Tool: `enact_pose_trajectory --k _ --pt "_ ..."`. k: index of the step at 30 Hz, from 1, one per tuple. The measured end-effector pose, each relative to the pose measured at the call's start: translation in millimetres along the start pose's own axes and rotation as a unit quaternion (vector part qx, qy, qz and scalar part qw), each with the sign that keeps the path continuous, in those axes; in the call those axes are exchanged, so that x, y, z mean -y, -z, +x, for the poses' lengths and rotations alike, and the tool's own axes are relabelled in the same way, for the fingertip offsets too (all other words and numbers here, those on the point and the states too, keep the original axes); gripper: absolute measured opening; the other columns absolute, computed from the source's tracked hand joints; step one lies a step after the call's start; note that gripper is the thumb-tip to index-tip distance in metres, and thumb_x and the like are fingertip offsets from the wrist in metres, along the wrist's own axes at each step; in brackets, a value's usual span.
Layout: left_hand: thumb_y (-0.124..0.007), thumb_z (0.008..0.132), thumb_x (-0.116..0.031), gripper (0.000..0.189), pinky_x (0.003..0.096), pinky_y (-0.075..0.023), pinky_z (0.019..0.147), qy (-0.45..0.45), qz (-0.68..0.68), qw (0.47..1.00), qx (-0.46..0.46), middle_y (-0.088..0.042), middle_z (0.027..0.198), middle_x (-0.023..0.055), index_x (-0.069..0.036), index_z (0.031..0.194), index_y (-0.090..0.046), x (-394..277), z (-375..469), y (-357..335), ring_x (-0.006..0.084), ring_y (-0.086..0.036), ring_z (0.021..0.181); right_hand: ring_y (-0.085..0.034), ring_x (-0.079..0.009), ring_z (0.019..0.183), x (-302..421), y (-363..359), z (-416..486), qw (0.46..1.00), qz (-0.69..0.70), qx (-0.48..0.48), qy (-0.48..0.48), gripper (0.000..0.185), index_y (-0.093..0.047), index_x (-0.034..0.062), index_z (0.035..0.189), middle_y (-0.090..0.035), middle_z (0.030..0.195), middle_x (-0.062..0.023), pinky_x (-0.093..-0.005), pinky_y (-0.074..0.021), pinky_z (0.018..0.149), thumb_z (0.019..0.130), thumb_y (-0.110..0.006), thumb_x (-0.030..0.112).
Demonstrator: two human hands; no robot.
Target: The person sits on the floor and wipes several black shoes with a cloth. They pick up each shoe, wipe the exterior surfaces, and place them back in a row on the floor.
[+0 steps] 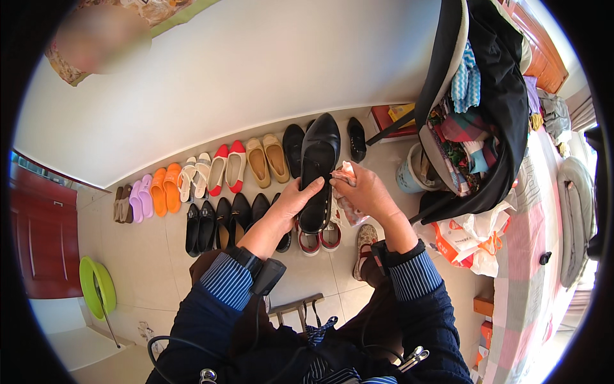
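Observation:
My left hand [298, 200] grips the side of a black pointed-toe shoe [322, 144], its toe pointing away from me and its opening facing up. At the shoe's right edge, my right hand [364, 188] pinches a crumpled pink and white cloth [348, 174], part of which hangs below the fingers. Beyond and around the held shoe, pairs stand in two rows on the tiled floor: beige flats [266, 161], red and white flats [227, 168], orange slippers [166, 189], purple slippers [141, 198] and several black shoes [241, 211]. Red and white sneakers [330, 237] are partly hidden below it.
A white wall [268, 62] rises behind the shoes. To the right stand a light blue bin [407, 175], a black fabric holder with clothes [499, 144], plastic bags [472, 237] and a bed [523, 230]. A green basin [98, 288] is at the left near a red door [45, 230].

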State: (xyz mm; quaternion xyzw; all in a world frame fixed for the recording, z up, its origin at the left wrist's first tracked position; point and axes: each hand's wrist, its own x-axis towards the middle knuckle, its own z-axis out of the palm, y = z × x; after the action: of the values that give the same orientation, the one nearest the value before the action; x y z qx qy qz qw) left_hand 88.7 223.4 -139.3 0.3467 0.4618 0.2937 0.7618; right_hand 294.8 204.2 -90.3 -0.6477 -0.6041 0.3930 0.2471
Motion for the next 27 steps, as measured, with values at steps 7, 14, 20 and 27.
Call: enact_pose_trajectory --k 7,14,20,27 --pt "-0.080 0.091 -0.035 0.047 0.0291 -0.0542 0.080 0.006 -0.032 0.999 -0.016 -0.070 0.106 0.0050 -0.002 0.122 -0.065 5.0 4.7 3.8 0.0135 -0.067 0.092 -0.063 -0.0100 0.060 5.2 -6.2 -3.6 0.999 0.036 0.017 0.034 0.021 -0.064 0.0051 0.107 -0.070 0.077 -0.0040 -0.0289 -0.0517 0.057 0.096 -0.068 0.023" --pt "-0.076 0.093 -0.029 0.036 0.0291 -0.0550 0.068 0.019 -0.010 1.000 -0.005 -0.072 0.094 0.0049 -0.002 0.115 -0.068 5.1 4.2 7.1 0.0133 -0.069 0.077 -0.074 -0.0230 0.082 7.9 14.8 -1.5 0.992 0.120 -0.018 0.022 0.034 -0.061 0.0006 0.112 -0.076 0.095 -0.0121 -0.0359 -0.0568 0.074 0.095 -0.071 0.029" --pt "-0.071 0.099 -0.029 0.032 0.0307 -0.0572 0.064 0.083 0.030 0.995 0.051 -0.073 0.088 0.0059 0.000 0.111 -0.068 1.8 -4.6 -1.7 0.0153 -0.070 0.070 -0.065 -0.0276 0.096 2.3 37.7 18.5 0.939 0.131 -0.307 0.078 0.036 -0.054 0.0001 0.119 -0.063 0.112 -0.0165 -0.0374 -0.0549 0.082 0.091 -0.073 0.012" --pt "-0.065 0.102 -0.028 0.031 0.0324 -0.0591 0.064 0.058 0.014 0.994 0.090 -0.075 0.091 0.0087 0.001 0.112 -0.067 11.1 -1.4 1.2 0.0167 -0.072 0.071 -0.065 -0.0337 0.104 21.4 -3.9 17.5 0.890 -0.043 -0.231 0.391 0.022 -0.068 0.0083 0.100 -0.071 0.103 -0.0088 -0.0440 -0.0489 0.094 0.080 -0.069 0.000"
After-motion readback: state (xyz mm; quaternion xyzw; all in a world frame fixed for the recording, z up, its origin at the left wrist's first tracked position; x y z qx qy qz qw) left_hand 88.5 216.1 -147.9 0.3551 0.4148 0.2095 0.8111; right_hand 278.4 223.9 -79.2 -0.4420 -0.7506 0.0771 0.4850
